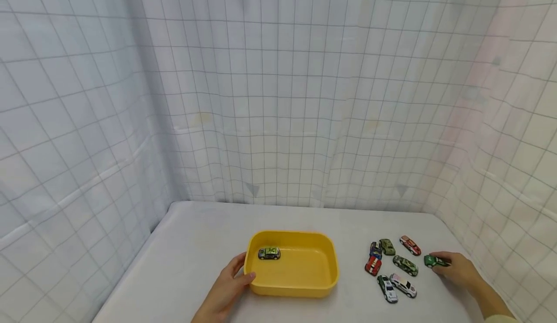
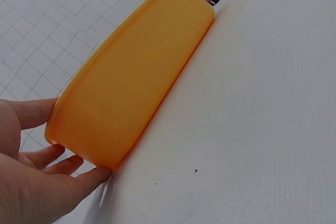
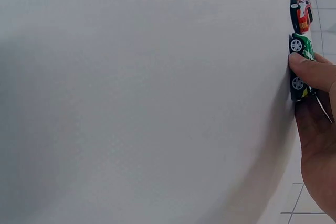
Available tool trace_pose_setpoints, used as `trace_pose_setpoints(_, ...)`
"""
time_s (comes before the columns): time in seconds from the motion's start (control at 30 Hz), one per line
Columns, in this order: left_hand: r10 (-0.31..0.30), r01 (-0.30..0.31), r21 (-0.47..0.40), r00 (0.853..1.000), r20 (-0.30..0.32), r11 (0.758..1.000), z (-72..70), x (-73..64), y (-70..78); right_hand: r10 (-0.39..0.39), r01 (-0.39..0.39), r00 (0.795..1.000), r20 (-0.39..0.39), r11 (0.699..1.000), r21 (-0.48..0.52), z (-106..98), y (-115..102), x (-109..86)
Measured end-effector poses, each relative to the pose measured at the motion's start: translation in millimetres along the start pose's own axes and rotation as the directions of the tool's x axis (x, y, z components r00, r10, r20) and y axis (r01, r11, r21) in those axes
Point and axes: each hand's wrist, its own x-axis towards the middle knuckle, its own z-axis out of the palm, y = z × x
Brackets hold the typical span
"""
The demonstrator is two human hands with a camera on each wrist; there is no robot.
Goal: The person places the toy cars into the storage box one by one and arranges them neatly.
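A shallow yellow plastic tray (image 1: 300, 291) sits on the white tabletop. At its left end my left hand (image 1: 227, 284) holds the wall, fingers and thumb spread along the rim and corner in the left wrist view. Inside the tray, near the back left, lies one green-and-yellow patterned toy car (image 1: 269, 253). Far to the right, my right hand (image 1: 459, 268) pinches a green toy car (image 1: 431, 261) by its sides; the right wrist view shows the thumb over its near side, between the wheels (image 3: 297, 44).
Several toy cars lie between tray and right hand: a red-and-white one (image 1: 410, 245), a camouflage one (image 1: 405, 265), an olive one (image 1: 387, 246), a blue one (image 1: 375, 250), a red one (image 1: 373, 266) and two white ones. Grid-patterned curtains (image 1: 287, 95) enclose the table.
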Motion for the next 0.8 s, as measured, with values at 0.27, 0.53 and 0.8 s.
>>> trace_pose_setpoints(0.27, -0.009, 0.009, -0.001, 1.0, -0.01, 1.0, 0.7, 0.3, 0.2, -0.012, 0.012, 1.0, -0.002, 1.0, 0.014, -2, -1, -0.9)
trace_pose_setpoints(0.53, -0.006, 0.006, -0.01, 1.0, -0.006, 1.0, 0.8, 1.0, -0.1, -0.136, 0.136, 0.986, -0.099, 0.991, -0.003, -12, -19, -0.8)
trace_pose_setpoints(0.8, -0.008, 0.008, 0.003, 1.0, -0.008, 1.0, 0.8, 3.9, -1.7, -0.261, 0.264, 0.955, -0.143, 0.965, 0.003, -9, -56, 4.2)
